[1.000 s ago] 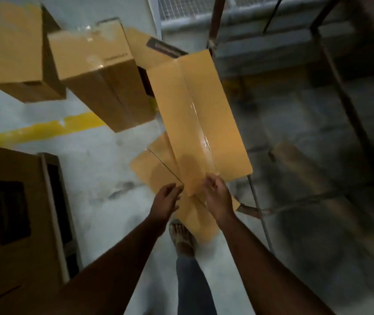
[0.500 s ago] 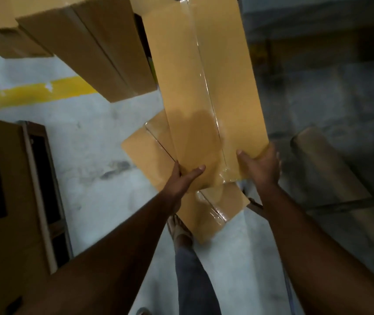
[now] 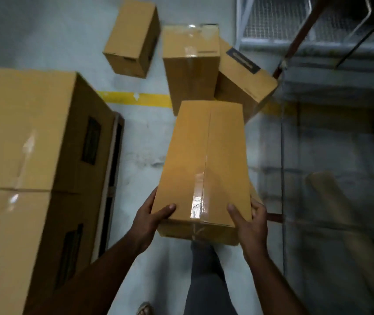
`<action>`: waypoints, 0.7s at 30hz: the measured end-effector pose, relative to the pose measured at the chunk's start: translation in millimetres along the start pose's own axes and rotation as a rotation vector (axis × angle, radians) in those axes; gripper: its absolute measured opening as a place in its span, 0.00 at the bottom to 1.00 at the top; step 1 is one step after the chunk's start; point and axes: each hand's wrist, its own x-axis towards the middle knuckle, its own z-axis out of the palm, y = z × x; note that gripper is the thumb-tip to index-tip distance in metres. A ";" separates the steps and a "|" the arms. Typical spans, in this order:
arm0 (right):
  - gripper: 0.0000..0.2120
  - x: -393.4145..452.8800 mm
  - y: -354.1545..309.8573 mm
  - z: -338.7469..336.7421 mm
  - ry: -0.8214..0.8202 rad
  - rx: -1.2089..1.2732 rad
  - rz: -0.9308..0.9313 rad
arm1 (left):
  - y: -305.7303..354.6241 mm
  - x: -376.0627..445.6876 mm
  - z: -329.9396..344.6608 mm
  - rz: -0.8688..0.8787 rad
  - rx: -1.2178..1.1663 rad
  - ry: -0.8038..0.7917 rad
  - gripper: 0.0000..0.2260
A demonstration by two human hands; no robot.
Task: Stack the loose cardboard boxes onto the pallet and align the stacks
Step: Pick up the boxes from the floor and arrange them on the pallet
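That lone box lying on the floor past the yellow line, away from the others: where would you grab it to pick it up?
By its two long side faces, one hand on each, coming from above. The lone box lies on its side, apart from the other loose boxes, so both long sides look free. This is a judgement; its weight is unknown. Both hands are busy now: left hand and right hand hold the taped box.

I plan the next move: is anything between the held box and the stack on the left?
Nothing visible. The box, held by the left hand and right hand, is separated from the stack only by bare floor.
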 end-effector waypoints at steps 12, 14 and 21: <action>0.35 -368.9 0.0 34.4 -0.152 0.160 -0.294 | -20.3 -349.1 -166.3 0.261 -0.177 0.163 0.37; 0.36 -417.1 7.4 40.5 -0.194 0.151 -0.318 | -32.1 -398.1 -191.0 0.269 -0.179 0.213 0.39; 0.40 -534.4 32.9 71.4 -0.440 0.049 -0.432 | -92.1 -526.5 -266.6 0.294 -0.284 0.334 0.30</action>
